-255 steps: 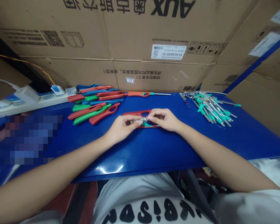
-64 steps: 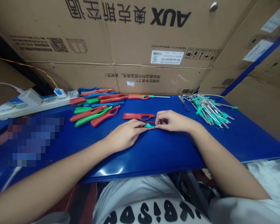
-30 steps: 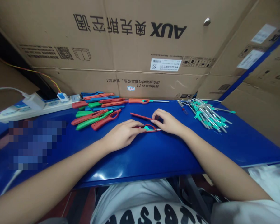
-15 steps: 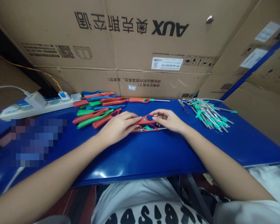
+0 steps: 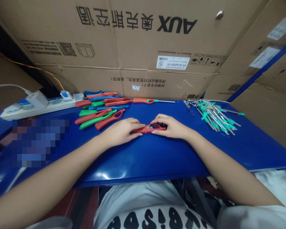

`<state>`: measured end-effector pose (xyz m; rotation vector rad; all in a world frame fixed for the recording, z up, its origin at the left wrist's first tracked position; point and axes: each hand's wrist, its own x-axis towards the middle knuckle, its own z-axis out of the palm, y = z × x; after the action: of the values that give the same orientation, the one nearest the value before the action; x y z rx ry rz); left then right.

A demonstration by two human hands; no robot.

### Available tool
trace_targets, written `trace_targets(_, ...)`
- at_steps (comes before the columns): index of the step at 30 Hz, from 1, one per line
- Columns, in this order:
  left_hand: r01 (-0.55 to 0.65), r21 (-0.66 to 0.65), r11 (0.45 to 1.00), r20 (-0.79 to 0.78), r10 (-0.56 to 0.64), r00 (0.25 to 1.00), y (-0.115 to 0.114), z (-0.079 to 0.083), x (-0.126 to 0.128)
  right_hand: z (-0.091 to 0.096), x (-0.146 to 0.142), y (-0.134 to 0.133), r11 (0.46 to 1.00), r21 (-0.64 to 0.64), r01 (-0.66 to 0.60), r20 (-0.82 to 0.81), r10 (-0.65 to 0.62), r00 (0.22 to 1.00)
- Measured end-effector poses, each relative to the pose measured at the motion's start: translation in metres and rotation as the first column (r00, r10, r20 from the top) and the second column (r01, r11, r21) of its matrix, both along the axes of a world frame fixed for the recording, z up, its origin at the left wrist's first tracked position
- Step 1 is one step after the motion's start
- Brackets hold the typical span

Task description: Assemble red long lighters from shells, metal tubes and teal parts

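A red lighter body (image 5: 146, 128) with a teal trigger lies level on the blue table in front of me, its two shell halves together. My left hand (image 5: 124, 131) grips its left end between thumb and fingers. Around the loop end at the right, my right hand (image 5: 173, 126) has its fingers and thumb closed on the shell. The fingers hide both ends of it. Behind, an orange lighter (image 5: 143, 100) with a metal tube lies near the carton. To the left is a pile of red, green, blue and orange lighter shells (image 5: 101, 114).
Metal tubes with teal parts (image 5: 216, 117) lie heaped at the right. A white power strip (image 5: 41, 106) with plugs and cables stands at the back left. A big cardboard carton (image 5: 124, 47) walls off the rear of the blue table (image 5: 143, 162). A blurred-out patch (image 5: 38, 143) covers something at left.
The upper red shell half has come down onto the lower half, covering the inner parts that showed before. Both hands have lowered slightly and closed around the joined body.
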<state>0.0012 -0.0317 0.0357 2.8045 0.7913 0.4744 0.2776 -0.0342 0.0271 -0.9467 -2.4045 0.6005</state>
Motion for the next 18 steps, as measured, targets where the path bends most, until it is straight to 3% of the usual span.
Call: trace_targets(18, -0.05, -0.028, 0.998, -0.023, 0.05, 0.998, -0.0014, 0.0026, 0.0003, 0.0033, -0.0016, -0.0019, 1.0, 0.018, 0.014, 0.005, -0.015, 1.0)
